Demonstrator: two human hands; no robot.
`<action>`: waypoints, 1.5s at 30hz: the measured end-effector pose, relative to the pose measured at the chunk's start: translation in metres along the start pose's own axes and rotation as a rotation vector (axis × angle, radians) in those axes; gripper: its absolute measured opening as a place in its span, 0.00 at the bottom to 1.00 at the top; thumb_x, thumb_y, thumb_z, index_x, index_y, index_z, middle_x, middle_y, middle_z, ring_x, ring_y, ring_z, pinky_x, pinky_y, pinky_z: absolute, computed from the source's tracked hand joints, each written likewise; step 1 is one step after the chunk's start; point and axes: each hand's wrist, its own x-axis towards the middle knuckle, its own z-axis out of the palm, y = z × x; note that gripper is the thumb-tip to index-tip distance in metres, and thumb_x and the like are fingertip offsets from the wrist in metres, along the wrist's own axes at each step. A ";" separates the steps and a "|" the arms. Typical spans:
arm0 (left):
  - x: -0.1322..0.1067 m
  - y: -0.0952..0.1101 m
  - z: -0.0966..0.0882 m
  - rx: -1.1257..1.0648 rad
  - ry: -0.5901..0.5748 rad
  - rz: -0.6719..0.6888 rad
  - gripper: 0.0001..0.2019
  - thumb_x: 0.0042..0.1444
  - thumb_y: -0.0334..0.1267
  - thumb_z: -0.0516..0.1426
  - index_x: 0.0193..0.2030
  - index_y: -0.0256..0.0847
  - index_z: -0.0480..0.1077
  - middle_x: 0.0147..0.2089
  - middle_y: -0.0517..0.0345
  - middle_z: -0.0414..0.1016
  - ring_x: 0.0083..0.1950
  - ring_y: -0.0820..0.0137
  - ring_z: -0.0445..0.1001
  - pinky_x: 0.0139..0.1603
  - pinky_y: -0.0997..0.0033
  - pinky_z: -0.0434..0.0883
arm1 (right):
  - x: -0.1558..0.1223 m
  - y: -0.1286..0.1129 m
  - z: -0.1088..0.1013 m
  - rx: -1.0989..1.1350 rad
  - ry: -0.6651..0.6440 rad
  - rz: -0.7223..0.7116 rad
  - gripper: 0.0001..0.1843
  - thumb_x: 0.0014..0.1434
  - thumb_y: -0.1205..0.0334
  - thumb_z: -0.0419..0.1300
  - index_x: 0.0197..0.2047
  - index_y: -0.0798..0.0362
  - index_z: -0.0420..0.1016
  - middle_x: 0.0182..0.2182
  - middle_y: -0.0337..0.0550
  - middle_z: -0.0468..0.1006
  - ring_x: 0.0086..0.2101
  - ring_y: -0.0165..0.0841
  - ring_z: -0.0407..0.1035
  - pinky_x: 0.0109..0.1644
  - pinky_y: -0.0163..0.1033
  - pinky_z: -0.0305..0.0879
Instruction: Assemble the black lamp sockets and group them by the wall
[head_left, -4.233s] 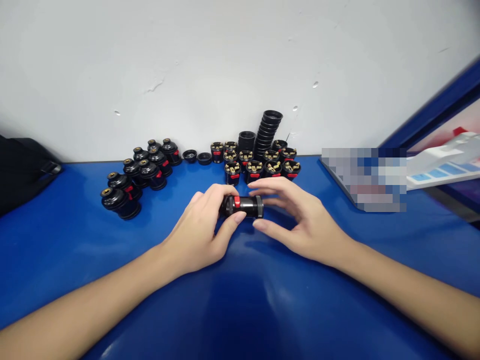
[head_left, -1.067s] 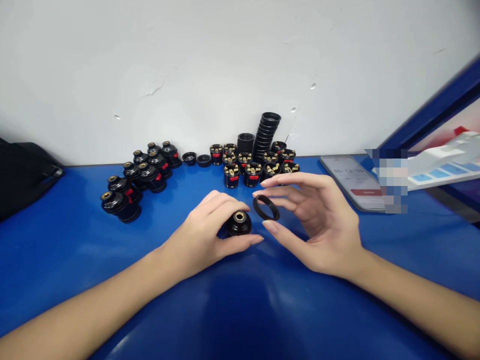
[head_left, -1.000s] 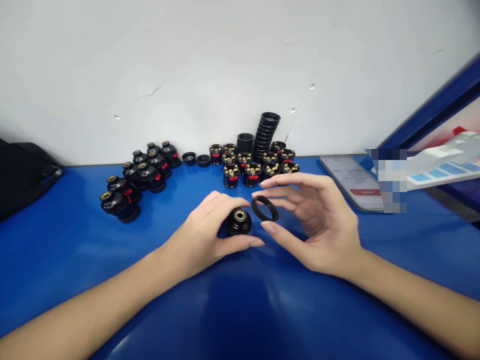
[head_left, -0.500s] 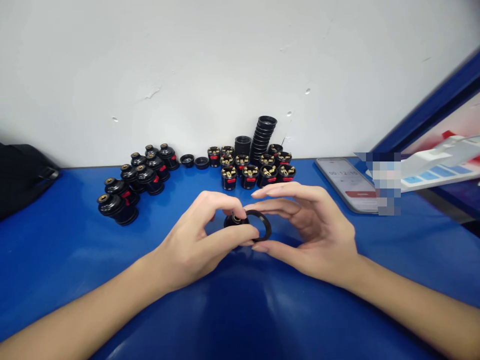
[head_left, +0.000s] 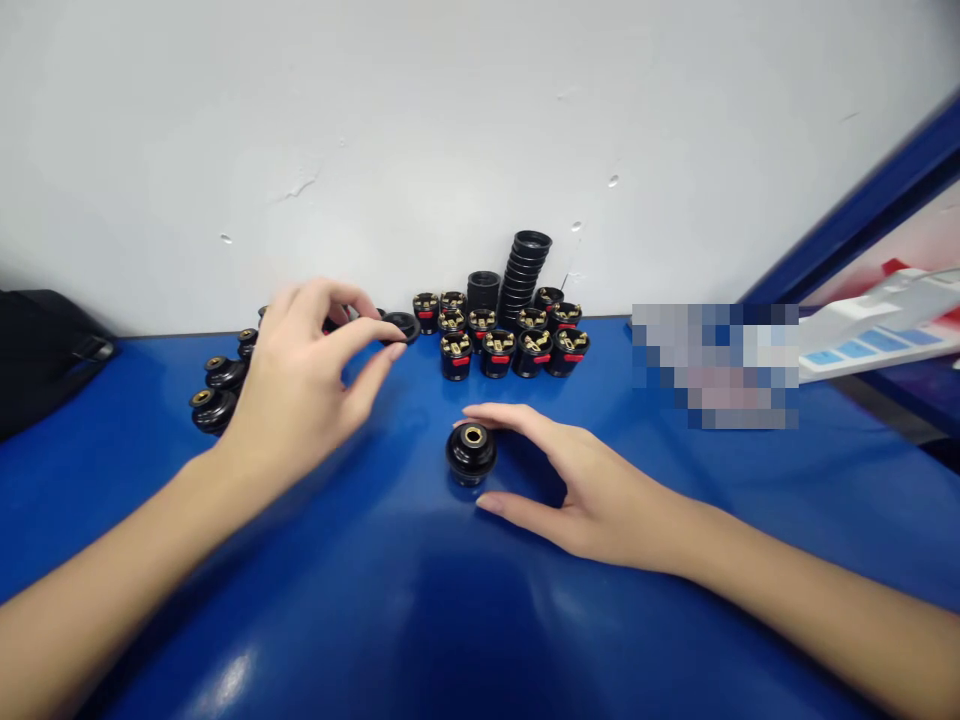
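Note:
A black lamp socket with a brass centre stands upright on the blue table. My right hand lies beside it, forefinger and thumb curved loosely round its right side, fingers apart. My left hand is lifted toward the back left, open, with thumb and forefinger spread just short of a small black cap. I cannot make out the loose black ring as a separate piece.
Finished black sockets cluster at the back left, partly hidden by my left hand. Socket cores with brass and red parts stand at the back centre before a leaning stack of black rings. A blurred flat item lies right, a black bag far left.
My left hand let go of the socket and moved up and left toward the back caps. The ring has left my right hand's fingers. The socket now stands on the table.

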 end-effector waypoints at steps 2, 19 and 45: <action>0.004 -0.016 0.009 0.034 -0.024 -0.028 0.05 0.68 0.41 0.62 0.45 0.52 0.82 0.50 0.48 0.76 0.51 0.51 0.72 0.56 0.40 0.73 | 0.000 -0.002 -0.001 -0.002 -0.010 0.005 0.33 0.68 0.57 0.70 0.71 0.47 0.66 0.65 0.52 0.80 0.63 0.46 0.77 0.66 0.54 0.78; 0.028 -0.046 0.071 0.159 -0.145 -0.046 0.07 0.65 0.36 0.64 0.42 0.45 0.86 0.53 0.42 0.75 0.56 0.44 0.66 0.54 0.40 0.66 | 0.000 0.000 -0.001 0.020 -0.063 0.013 0.29 0.69 0.60 0.68 0.70 0.47 0.66 0.64 0.51 0.80 0.62 0.45 0.77 0.67 0.54 0.76; -0.017 0.072 0.019 0.028 -0.159 0.324 0.21 0.72 0.47 0.53 0.32 0.36 0.75 0.25 0.54 0.71 0.28 0.61 0.65 0.34 0.56 0.56 | 0.002 0.001 0.005 0.094 -0.055 0.013 0.14 0.70 0.64 0.65 0.58 0.53 0.74 0.55 0.51 0.81 0.58 0.42 0.74 0.64 0.49 0.73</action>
